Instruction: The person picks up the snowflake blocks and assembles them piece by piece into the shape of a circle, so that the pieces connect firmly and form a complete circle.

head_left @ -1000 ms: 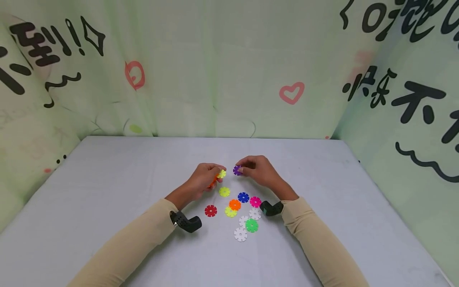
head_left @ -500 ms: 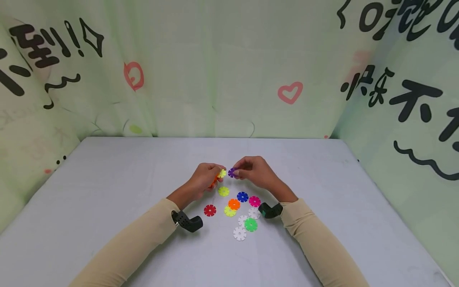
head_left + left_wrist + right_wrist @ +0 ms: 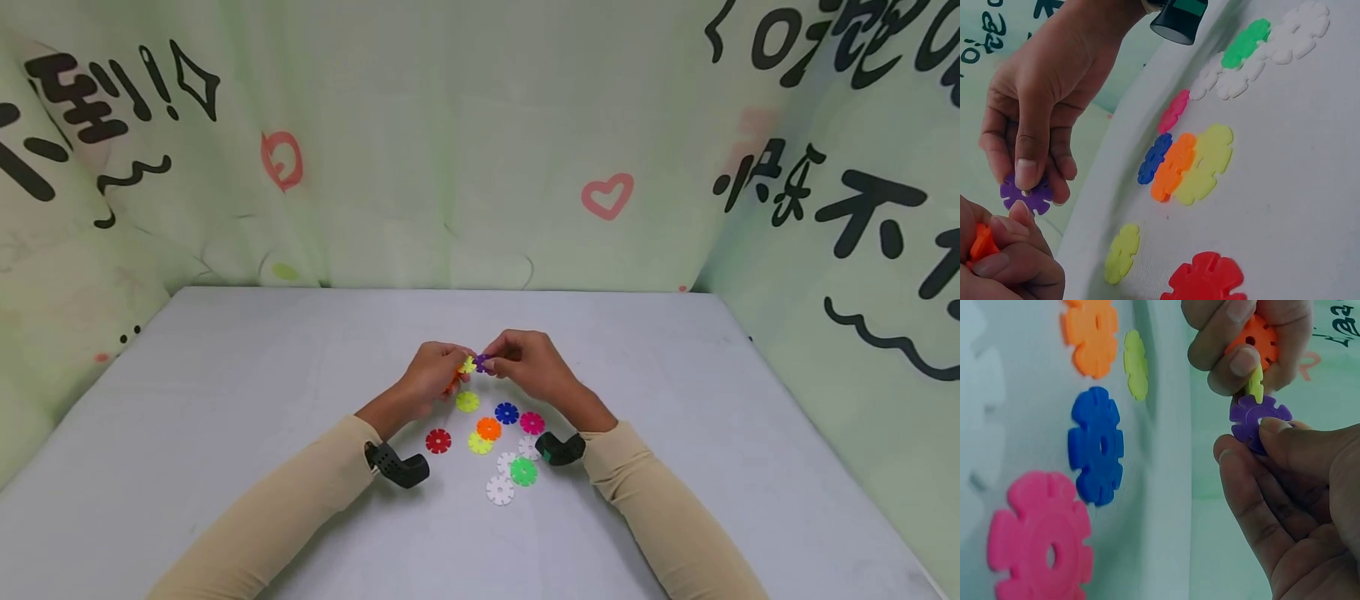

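Note:
My left hand [image 3: 431, 373] grips an orange interlocking disc [image 3: 1265, 339] joined to a yellow interlocking disc [image 3: 1255, 387], held above the table. Between the thumb and fingers of my right hand [image 3: 534, 365] is a purple interlocking disc [image 3: 1246, 425]. In the right wrist view the purple disc's notched rim meets the lower edge of the yellow one. The left wrist view has the purple disc [image 3: 1015, 195] right at the left thumb tip, the yellow one hidden by fingers. A light yellow disc [image 3: 467, 402] lies on the table just below the hands.
On the white table [image 3: 300, 350] lie a red disc [image 3: 438, 442], a blue disc [image 3: 506, 413], a pink disc [image 3: 532, 423], an orange disc [image 3: 489, 429] overlapping a yellow one, and a green disc [image 3: 523, 472] among white ones. A printed curtain [image 3: 450, 167] stands behind.
My right hand has moved left with the purple disc, closing the gap to the yellow disc. The left hand stays nearly in place, and the discs on the table have not moved.

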`<state>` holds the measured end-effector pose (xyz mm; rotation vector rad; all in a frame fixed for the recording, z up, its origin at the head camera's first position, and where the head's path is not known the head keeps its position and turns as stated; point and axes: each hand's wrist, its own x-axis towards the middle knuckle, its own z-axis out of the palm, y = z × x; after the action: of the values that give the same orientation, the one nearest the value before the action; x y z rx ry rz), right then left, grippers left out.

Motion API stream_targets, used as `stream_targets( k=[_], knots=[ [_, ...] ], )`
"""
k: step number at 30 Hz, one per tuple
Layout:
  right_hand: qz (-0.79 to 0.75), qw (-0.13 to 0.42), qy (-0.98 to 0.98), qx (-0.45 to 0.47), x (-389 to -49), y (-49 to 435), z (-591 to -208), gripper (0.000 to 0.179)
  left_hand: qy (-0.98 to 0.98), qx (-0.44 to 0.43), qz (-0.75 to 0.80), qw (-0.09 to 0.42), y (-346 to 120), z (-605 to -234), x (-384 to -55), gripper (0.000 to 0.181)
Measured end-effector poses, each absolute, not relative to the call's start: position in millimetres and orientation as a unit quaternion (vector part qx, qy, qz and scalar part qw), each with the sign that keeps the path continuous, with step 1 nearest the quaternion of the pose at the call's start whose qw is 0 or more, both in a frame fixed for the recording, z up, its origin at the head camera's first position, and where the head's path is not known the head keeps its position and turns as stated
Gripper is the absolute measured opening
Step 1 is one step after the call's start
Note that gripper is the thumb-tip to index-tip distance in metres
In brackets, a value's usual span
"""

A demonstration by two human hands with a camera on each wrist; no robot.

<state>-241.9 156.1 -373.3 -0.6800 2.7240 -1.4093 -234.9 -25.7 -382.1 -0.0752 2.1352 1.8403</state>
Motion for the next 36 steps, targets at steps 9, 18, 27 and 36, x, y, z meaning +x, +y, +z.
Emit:
stream_targets(
  k=[9, 18, 27, 36],
  knots=[
    [-0.448, -0.017, 0.863, -0.233, -238.8, 149.2, -368.9, 0.007, 0.735, -0.005, 0.658, 0.161, -29.7, -379.0, -235.1, 0.028],
    [-0.448, -0.015, 0.871, -0.201, -234.9, 159.7, -371.0, 0.019, 0.731, -0.020, 0.655, 0.190, -24.2, -381.2, -235.6, 0.034],
    [-0.409, 0.023, 0.893, -0.185, -239.1, 160.7, -380.4, 0.025, 0.712, -0.046, 0.667, 0.217, -35.4, -382.9, -239.1, 0.032],
    [-0.370, 0.080, 0.903, -0.204, -238.5, 148.7, -381.1, 0.019, 0.680, -0.068, 0.700, 0.207, -46.5, -375.2, -243.3, 0.040]
  ],
)
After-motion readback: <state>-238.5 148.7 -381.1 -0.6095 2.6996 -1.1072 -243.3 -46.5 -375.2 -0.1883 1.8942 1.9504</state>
